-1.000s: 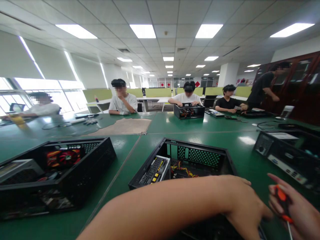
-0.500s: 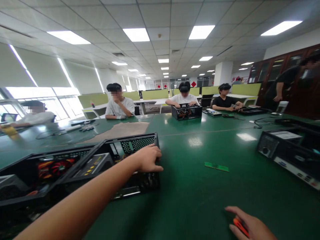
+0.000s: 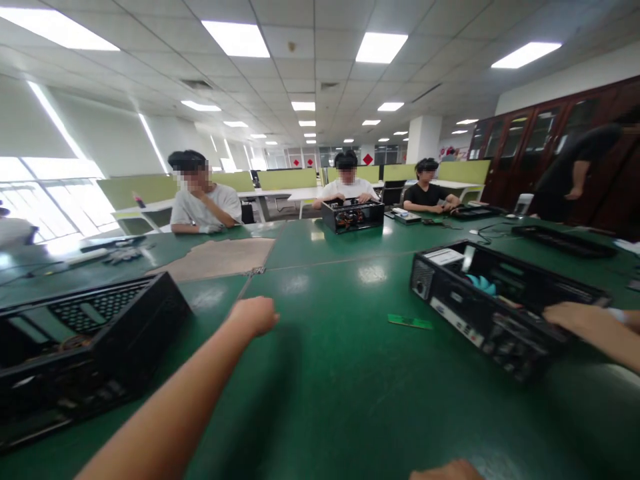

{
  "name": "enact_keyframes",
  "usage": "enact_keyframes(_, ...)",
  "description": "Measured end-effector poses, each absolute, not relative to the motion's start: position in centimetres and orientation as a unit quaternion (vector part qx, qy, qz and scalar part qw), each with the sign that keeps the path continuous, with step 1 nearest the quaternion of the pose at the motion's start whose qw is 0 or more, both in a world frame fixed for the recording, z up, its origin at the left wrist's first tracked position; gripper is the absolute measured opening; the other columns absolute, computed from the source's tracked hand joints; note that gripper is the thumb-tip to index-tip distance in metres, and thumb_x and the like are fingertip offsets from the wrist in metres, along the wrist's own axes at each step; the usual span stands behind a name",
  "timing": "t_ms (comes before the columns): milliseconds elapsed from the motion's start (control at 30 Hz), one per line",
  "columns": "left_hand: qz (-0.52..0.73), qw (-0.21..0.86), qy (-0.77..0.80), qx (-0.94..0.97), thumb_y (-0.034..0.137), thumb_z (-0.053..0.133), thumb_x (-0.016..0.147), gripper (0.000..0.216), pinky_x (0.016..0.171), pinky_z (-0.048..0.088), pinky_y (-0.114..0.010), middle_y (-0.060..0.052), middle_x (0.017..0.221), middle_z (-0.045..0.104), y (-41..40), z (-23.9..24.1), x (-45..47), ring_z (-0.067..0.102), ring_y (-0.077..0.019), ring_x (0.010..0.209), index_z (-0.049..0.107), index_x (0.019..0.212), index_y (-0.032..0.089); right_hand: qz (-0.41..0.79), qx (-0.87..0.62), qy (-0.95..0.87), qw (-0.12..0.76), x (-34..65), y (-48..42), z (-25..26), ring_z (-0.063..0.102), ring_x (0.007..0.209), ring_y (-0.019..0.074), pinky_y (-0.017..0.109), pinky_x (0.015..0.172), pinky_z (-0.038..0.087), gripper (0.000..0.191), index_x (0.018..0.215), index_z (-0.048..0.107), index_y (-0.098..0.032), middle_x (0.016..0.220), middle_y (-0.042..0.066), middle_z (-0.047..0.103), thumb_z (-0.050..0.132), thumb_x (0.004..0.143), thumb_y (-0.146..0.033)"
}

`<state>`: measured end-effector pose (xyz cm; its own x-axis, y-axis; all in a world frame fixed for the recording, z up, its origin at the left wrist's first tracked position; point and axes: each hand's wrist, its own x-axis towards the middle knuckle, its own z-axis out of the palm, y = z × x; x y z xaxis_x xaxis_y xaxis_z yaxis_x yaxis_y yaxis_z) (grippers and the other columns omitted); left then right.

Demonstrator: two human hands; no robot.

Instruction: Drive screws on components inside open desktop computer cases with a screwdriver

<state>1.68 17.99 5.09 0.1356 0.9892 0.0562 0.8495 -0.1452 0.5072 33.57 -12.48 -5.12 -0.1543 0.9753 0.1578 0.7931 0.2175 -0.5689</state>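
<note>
My left hand [image 3: 256,316] hangs over the green table with its fingers curled in, and nothing shows in it. To its left stands an open black computer case [image 3: 125,333], apart from the hand. A green RAM stick [image 3: 410,322] lies flat on the table between my left hand and a second computer case. At the bottom edge only the upper part of my right hand [image 3: 447,471] shows; its fingers and anything in them are cut off.
Another person's hand [image 3: 575,319] touches the second open case [image 3: 450,312] at the right, which has a light-blue part inside. A brown worn patch [image 3: 220,259] marks the green tabletop [image 3: 325,400]. Across it, a person works at another case [image 3: 353,217]. A black panel [image 3: 563,240] lies far right.
My left hand has come off the left case and its fingers have curled. My right hand, which held something orange, has dropped mostly out of view. The right case now sits nearer, another person's hand on it.
</note>
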Motion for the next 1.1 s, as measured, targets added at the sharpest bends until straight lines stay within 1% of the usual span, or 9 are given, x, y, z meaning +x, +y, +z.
enact_keyframes(100,0.094,0.149,0.524,0.833,0.035,0.063,0.099,0.034,0.092,0.058,-0.045,-0.011,0.128,0.063,17.1,0.2,9.9,0.065,-0.0243,0.109,0.061,0.127,0.017,0.125,-0.624,-0.716,0.288,40.7,-11.4,-2.0,0.068,0.102,0.0221,0.039,0.086,0.058,0.027,0.115,0.068,-0.025,0.118,0.008,0.070,0.057,0.102,-0.045)
enact_keyframes(200,0.054,0.115,0.418,0.900,0.036,0.063,0.099,0.035,0.094,0.057,-0.047,-0.011,0.131,0.062,16.9,-3.0,15.0,0.064,-0.0252,0.112,0.061,0.129,0.017,0.001,-0.655,-0.653,0.380,49.1,-11.6,-1.9,0.061,0.125,0.0273,0.054,0.100,0.050,0.040,0.123,0.063,-0.036,0.123,-0.002,0.069,0.027,0.108,-0.040)
enact_keyframes(267,0.040,0.102,0.345,0.932,0.036,0.063,0.099,0.037,0.095,0.056,-0.048,-0.012,0.133,0.060,17.4,-4.1,16.6,0.063,-0.0262,0.114,0.059,0.131,0.017,-0.115,-0.675,-0.588,0.431,54.0,-12.3,-3.5,0.055,0.132,0.0305,0.057,0.109,0.043,0.033,0.122,0.062,-0.040,0.131,-0.006,0.065,0.035,0.102,-0.038)
enact_keyframes(400,0.001,0.093,0.211,0.973,0.035,0.063,0.099,0.036,0.096,0.056,-0.048,-0.012,0.134,0.060,18.0,-5.1,18.5,0.063,-0.0262,0.115,0.059,0.131,0.017,-0.201,-0.711,-0.518,0.430,60.2,-13.8,-6.5,0.068,0.104,0.0297,0.049,0.082,0.058,0.018,0.092,0.064,-0.037,0.096,-0.006,0.070,0.048,0.088,-0.031)
enact_keyframes(533,-0.033,0.074,0.142,0.987,0.035,0.063,0.099,0.036,0.097,0.056,-0.049,-0.012,0.135,0.060,16.9,-6.0,20.5,0.063,-0.0264,0.116,0.059,0.131,0.018,-0.207,-0.733,-0.499,0.414,62.7,-14.8,-6.2,0.067,0.066,0.0214,0.034,0.055,0.055,0.010,0.076,0.059,-0.032,0.069,-0.005,0.063,0.052,0.082,-0.027)
enact_keyframes(633,-0.068,0.065,0.142,0.985,0.035,0.063,0.099,0.034,0.096,0.056,-0.048,-0.012,0.133,0.061,16.2,-6.3,20.9,0.063,-0.0258,0.114,0.061,0.129,0.017,-0.188,-0.752,-0.497,0.390,63.4,-15.5,-5.7,0.064,0.053,0.0172,0.028,0.046,0.051,0.007,0.072,0.057,-0.031,0.062,-0.007,0.062,0.058,0.079,-0.030)
enact_keyframes(767,-0.112,0.089,0.205,0.968,0.035,0.063,0.099,0.034,0.095,0.057,-0.047,-0.011,0.131,0.062,16.5,-6.5,19.0,0.064,-0.0254,0.112,0.061,0.128,0.017,-0.174,-0.766,-0.491,0.377,63.9,-15.9,-6.4,0.056,0.043,0.0094,0.019,0.044,0.043,0.013,0.068,0.059,-0.032,0.057,-0.006,0.060,0.055,0.080,-0.034)
enact_keyframes(933,-0.129,0.199,0.259,0.936,0.035,0.063,0.099,0.032,0.091,0.058,-0.044,-0.011,0.126,0.064,17.0,-6.8,15.8,0.066,-0.0237,0.107,0.062,0.126,0.017,-0.160,-0.741,-0.505,0.413,65.1,-15.9,-7.9,0.059,0.050,0.0119,0.021,0.046,0.048,0.008,0.070,0.062,-0.034,0.064,-0.005,0.064,0.058,0.066,-0.028)
enact_keyframes(1100,0.075,0.339,0.270,0.898,0.036,0.063,0.099,0.032,0.086,0.060,-0.042,-0.010,0.121,0.066,17.3,-6.1,13.0,0.067,-0.0221,0.101,0.062,0.123,0.015,-0.071,-0.723,-0.485,0.487,65.7,-16.1,-8.3,0.062,0.054,0.0141,0.019,0.040,0.048,0.021,0.074,0.067,-0.036,0.066,-0.005,0.066,0.061,0.062,-0.020)
